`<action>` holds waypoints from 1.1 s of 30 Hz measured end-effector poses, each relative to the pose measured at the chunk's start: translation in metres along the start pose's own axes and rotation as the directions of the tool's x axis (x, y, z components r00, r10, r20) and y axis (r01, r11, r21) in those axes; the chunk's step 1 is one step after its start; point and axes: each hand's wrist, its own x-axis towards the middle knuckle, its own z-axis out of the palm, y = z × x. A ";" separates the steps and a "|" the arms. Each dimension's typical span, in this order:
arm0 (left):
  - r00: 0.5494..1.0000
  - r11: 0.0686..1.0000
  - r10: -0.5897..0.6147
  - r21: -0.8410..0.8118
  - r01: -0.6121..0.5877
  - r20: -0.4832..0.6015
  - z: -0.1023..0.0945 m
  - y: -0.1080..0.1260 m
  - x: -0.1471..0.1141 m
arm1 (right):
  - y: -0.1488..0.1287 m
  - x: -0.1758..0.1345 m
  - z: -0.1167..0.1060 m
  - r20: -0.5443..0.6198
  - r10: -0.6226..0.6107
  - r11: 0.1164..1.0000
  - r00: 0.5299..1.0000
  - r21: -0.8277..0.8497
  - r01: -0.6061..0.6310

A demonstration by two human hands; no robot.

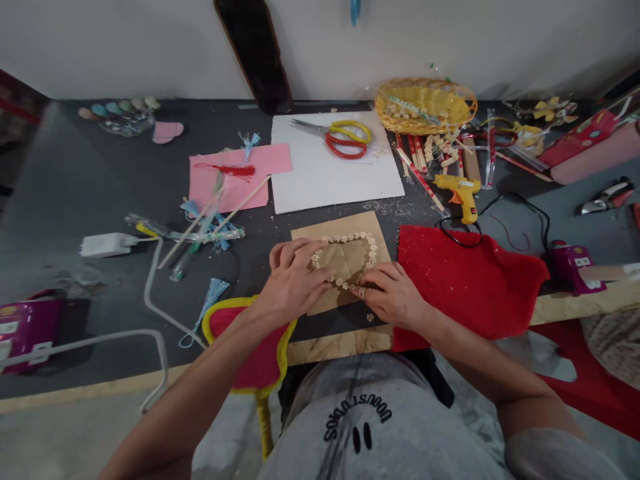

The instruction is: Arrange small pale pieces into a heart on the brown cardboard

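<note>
A loop of small pale flower-shaped pieces (373,250) lies on a brown sheet of paper or card (345,257) at the table's near edge. My left hand (295,277) is at the loop's left side, with its thumb and fingers bent around that edge. At the lower right of the loop, my right hand (390,293) has its fingers closed on the chain. The fingertips partly hide the pieces they touch. One loose flower piece (370,317) sits on the dark table just below the brown sheet.
Red felt (465,280) lies to the right, with a yellow glue gun (463,195) and its cord beyond. Scissors (340,137) rest on a white board (300,187). A wicker basket (385,123) stands behind. Left are tassels (213,297), a white plug (107,245) and cable.
</note>
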 end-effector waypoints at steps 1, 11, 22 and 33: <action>1.000 1.000 0.009 -0.006 -0.009 0.003 0.001 0.000 0.000 | 0.000 0.000 0.000 0.011 0.004 1.000 1.000 -0.001 -0.004; 0.996 0.997 0.071 -0.030 -0.072 -0.060 0.011 0.006 0.005 | 0.000 0.000 0.000 0.000 -0.009 1.000 1.000 0.014 0.009; 0.996 0.995 0.081 -0.064 -0.079 0.025 0.005 0.008 0.003 | 0.000 0.000 0.000 0.004 0.006 1.000 1.000 0.004 -0.006; 0.996 0.995 0.092 -0.043 -0.093 -0.015 0.013 0.015 0.009 | 0.000 0.001 -0.003 0.009 -0.013 1.000 1.000 -0.007 0.013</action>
